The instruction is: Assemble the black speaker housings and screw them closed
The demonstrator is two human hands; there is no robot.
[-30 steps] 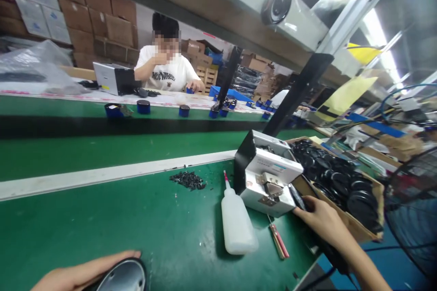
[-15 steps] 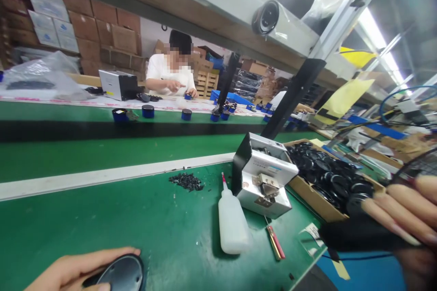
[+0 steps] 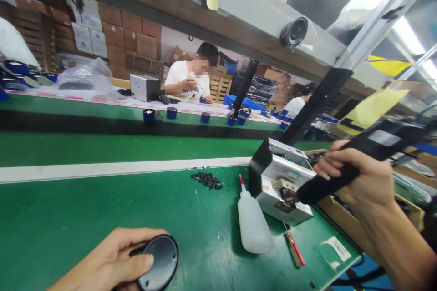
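My left hand [image 3: 112,261] keeps a closed grip on the disc [image 3: 159,261], flat at the near edge of the counter [image 3: 85,209], so it cannot slide. My right hand [image 3: 362,179] is closed around the driver [image 3: 317,189], tip on the feeder [image 3: 283,182].

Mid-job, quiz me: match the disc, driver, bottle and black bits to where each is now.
Things: 1 black disc; 2 black driver; 3 white bottle; 4 black bits.
Places: A right beside the white machine; B in the right hand; C loose on the green mat by the white stripe; D in the left hand.
Pairs: 1-D; 2-B; 3-A; 4-C.
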